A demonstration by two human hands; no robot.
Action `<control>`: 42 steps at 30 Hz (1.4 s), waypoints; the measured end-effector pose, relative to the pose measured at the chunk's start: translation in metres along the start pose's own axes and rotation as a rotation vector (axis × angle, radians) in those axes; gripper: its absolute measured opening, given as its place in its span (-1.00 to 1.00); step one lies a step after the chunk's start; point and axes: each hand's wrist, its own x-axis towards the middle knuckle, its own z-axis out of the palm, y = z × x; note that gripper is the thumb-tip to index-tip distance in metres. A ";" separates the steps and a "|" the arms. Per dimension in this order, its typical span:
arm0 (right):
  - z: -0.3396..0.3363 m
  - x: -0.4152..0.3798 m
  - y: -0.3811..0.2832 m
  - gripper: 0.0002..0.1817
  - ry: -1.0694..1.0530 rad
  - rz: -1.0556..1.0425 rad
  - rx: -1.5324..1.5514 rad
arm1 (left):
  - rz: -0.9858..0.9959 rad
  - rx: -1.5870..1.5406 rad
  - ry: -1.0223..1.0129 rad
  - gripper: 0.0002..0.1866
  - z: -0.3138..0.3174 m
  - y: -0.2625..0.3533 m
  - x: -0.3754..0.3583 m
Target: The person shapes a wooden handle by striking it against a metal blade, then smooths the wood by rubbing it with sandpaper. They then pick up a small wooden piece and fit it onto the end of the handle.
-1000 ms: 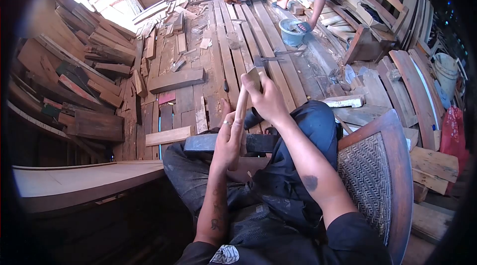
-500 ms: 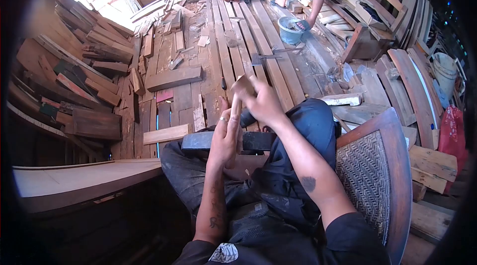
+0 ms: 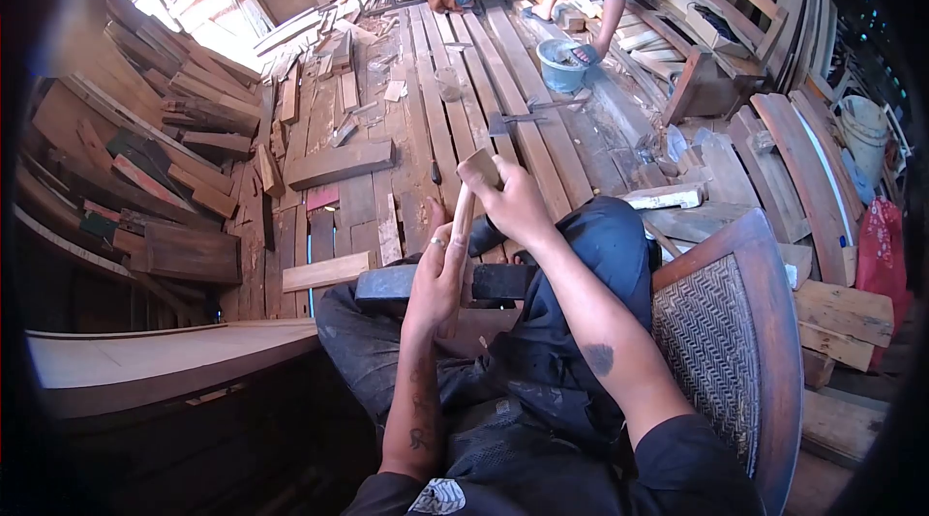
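Observation:
My left hand point(image 3: 435, 286) is wrapped round a slim, pale wooden piece point(image 3: 464, 211), which stands nearly upright above my lap. At the top of that piece, my right hand point(image 3: 518, 208) pinches a small flat brown piece point(image 3: 478, 168) that looks like folded sandpaper. It appears to press against the wood, though my fingers hide part of the contact. Behind my left hand a grey block point(image 3: 384, 284) lies across in front of my legs, with a dark block point(image 3: 503, 281) to its right.
A woven-panel chair part point(image 3: 711, 352) stands close on my right. Lumber point(image 3: 194, 250) is piled at left. Ahead on the plank floor lie a thick board point(image 3: 341, 160) and a hammer-like tool point(image 3: 501, 122). Two people sit beyond, near a blue bucket point(image 3: 563, 66).
The brown piece in my right hand was blurred by motion and now shows sharply, at about the same spot atop the wood. My left hand has hardly moved. The view shifts slightly.

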 end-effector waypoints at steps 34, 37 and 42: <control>0.015 -0.019 -0.024 -0.50 -0.111 -0.063 0.128 | 0.042 -0.165 0.126 -0.36 0.009 -0.014 0.007; 0.024 -0.018 -0.014 -0.41 -0.127 -0.227 0.039 | 0.108 -0.270 0.144 -0.45 0.007 -0.021 0.010; 0.023 -0.028 -0.016 -0.36 -0.236 -0.249 -0.045 | 0.149 -0.169 0.236 -0.52 0.002 -0.036 0.014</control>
